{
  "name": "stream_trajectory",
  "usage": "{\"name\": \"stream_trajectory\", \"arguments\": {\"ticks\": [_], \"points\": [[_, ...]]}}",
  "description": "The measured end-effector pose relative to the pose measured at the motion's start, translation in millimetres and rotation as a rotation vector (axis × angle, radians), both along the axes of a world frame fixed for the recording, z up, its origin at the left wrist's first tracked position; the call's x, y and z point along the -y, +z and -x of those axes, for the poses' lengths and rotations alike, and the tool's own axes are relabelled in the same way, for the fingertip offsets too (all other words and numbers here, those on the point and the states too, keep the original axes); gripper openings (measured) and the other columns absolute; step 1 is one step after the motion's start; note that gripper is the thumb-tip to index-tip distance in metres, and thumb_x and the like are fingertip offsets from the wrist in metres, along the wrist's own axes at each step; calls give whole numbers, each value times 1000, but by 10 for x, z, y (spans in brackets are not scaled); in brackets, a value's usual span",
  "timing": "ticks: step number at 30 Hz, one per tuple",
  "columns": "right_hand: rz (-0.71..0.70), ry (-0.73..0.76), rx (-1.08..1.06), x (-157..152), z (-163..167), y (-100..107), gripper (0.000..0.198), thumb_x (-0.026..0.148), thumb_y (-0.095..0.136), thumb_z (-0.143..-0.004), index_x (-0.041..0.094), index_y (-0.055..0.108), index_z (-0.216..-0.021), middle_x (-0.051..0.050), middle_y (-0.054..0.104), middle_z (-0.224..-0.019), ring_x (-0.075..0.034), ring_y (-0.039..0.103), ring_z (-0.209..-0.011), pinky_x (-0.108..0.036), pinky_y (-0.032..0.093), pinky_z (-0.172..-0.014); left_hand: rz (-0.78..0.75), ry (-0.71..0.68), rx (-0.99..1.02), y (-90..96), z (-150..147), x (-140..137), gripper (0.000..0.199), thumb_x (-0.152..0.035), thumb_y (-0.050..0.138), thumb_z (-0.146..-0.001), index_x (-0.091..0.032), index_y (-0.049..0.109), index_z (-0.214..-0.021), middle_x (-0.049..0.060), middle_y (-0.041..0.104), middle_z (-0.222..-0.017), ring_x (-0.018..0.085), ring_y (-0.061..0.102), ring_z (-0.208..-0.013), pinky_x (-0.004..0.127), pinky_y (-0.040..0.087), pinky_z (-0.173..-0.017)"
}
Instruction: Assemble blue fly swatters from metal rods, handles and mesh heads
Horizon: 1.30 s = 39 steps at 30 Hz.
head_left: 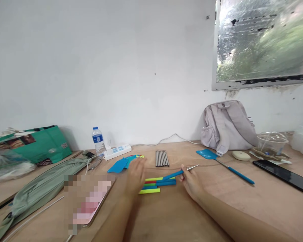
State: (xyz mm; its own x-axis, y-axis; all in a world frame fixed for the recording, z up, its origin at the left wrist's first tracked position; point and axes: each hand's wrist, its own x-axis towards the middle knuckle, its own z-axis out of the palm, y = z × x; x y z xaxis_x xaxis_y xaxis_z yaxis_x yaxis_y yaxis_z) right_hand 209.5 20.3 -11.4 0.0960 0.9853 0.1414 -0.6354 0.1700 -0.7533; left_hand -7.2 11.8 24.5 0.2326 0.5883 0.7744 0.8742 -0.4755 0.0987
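My right hand (190,179) is closed on a metal rod with a blue tube grip (173,174), tilted up to the right, its bare silver tip beyond my fingers. My left hand (136,174) is slightly blurred, its fingers stretched out, with nothing seen in it. Beside it lie flat blue fly swatter heads (117,165), partly hidden, and small bright pieces (140,156) at the fingertips. Between my hands lie several coloured tubes (150,191), yellow, red, green and blue. A row of metal rods (162,158) lies behind them.
At right are a blue fly swatter (234,173), a black phone (284,175), a cream oval case (241,155), a plastic cup (271,143) and a backpack (224,126). At left: a power strip (118,152), a bottle (98,139), a pixelated pink device (93,205) and a green strap bag (45,183).
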Motion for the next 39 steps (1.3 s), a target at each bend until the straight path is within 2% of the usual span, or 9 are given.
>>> {"name": "stream_trajectory", "arguments": {"ticks": [2,6,13,18,23,26,32,35,39], "points": [[20,-59,-16,-115,-111,-38,29,26,72,-57,22,44,-62,8,43,-51,-8,41,-44,-23,35,-42,0,175,132,-81,269,-161,41,-12,26,-82,-15,40,-121,10,49,-120,24,40,-116,43,32,-98],[61,-92,-31,-307,-254,-123,30,21,71,-55,23,41,-57,8,38,-49,-8,37,-43,-23,34,-41,130,324,122,-285,652,-439,51,-2,29,-72,-5,38,-122,17,45,-125,27,37,-120,42,31,-100],[54,-117,15,-418,-286,-199,26,21,72,-50,23,47,-56,6,48,-53,-9,43,-45,-24,39,-43,306,490,126,-440,818,-609,63,5,37,-62,-5,36,-124,20,53,-115,30,44,-114,48,32,-96],[6,-164,61,-448,-410,-145,26,27,74,-49,22,53,-61,5,54,-57,-9,47,-46,-22,40,-42,422,413,164,-427,873,-589,65,6,30,-65,-12,37,-127,13,62,-101,27,58,-94,41,46,-79],[-99,-234,206,-383,-654,29,29,28,76,-50,19,58,-71,2,61,-67,-11,55,-58,-23,44,-51,254,333,203,-374,849,-567,55,0,30,-69,-13,45,-120,11,61,-107,25,57,-98,39,45,-83],[-255,-350,432,-297,-764,127,27,32,73,-57,19,60,-77,-2,64,-75,-15,57,-70,-28,46,-61,133,251,189,-290,753,-470,46,-6,30,-72,-14,51,-112,10,59,-108,24,55,-100,38,44,-85],[-492,-635,1043,-141,-826,207,19,35,61,-71,21,62,-84,-3,64,-76,-17,55,-68,-32,45,-62,-132,-5,181,-36,421,-132,24,-20,41,-79,-21,59,-95,6,63,-94,22,56,-93,37,41,-87],[-685,-564,1240,-69,-802,241,19,33,53,-78,22,61,-91,-5,65,-88,-19,58,-79,-33,47,-72,-189,-38,430,77,192,-5,13,-29,54,-75,-22,61,-84,4,63,-82,19,57,-82,35,42,-83],[-803,-406,1428,9,-751,282,24,30,43,-85,23,56,-103,-6,64,-98,-19,59,-91,-32,47,-77,-57,-172,972,164,-75,83,24,-33,64,-66,-20,56,-84,2,60,-84,17,56,-83,28,46,-75]]}}
